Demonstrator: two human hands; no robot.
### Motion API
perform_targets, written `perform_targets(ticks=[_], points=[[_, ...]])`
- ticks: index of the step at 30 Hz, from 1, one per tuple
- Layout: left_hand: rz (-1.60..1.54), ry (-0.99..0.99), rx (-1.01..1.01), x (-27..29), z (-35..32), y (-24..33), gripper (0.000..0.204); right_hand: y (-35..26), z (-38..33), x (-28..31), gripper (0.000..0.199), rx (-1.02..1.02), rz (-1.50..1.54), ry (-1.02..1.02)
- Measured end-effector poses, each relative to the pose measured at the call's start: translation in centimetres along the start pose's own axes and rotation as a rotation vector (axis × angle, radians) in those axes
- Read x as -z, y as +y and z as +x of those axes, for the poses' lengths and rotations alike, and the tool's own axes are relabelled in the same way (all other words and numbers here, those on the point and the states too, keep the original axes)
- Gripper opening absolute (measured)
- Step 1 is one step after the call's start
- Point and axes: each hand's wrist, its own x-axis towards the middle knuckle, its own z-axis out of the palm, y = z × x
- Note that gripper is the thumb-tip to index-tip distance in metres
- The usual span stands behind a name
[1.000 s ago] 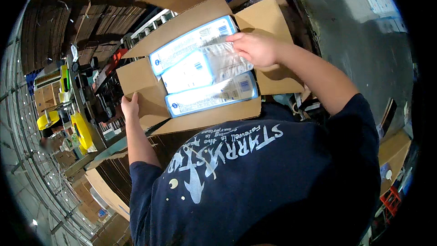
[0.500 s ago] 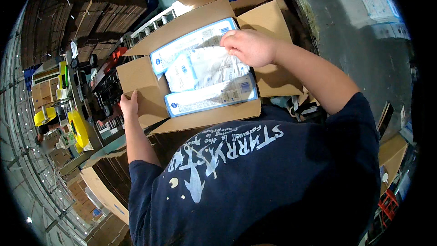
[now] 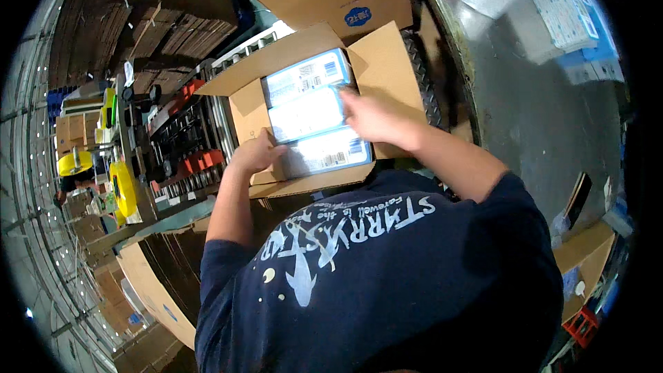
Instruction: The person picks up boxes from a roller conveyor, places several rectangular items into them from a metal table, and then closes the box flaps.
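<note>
The right hand (image 3: 373, 116) lies open, fingers spread flat on the blue-and-white packs (image 3: 312, 116) inside the open cardboard box (image 3: 387, 62); the left hand (image 3: 257, 154) grips the near left flap, steadying the carton; three packs sit side by side, filling the box; this looks like the packing step nearly finished; closing it calls for both hands clearing the packs and folding the flaps inward.

Three packets (image 3: 312, 116) lie side by side in an open cardboard box (image 3: 387, 62), roller conveyor (image 3: 200, 138) to its left, flattened cartons (image 3: 138, 21) stacked behind.
</note>
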Motion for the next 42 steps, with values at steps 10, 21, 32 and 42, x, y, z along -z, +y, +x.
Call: perform_targets(ticks=[10,21,32,42], points=[[-0.360,-0.368,-0.415,-3.3,-5.5,-7.9,0.115,1.4,-0.8,-2.3,0.065,0.557,-0.394,-0.207],[-0.133,0.410,0.275,-3.0,3.2,-3.5,0.112,-5.6,7.9,6.0,0.031,0.277,-0.441,0.138],[-1.096,0.473,-0.110,-1.6,13.9,-13.4,0.058,1.2,6.6,-7.6,0.074,-0.336,0.979,0.481],[-0.292,0.788,0.233,4.0,16.3,-30.4,0.063,-15.0,27.4,-19.9,0.074,-0.033,0.734,0.275]])
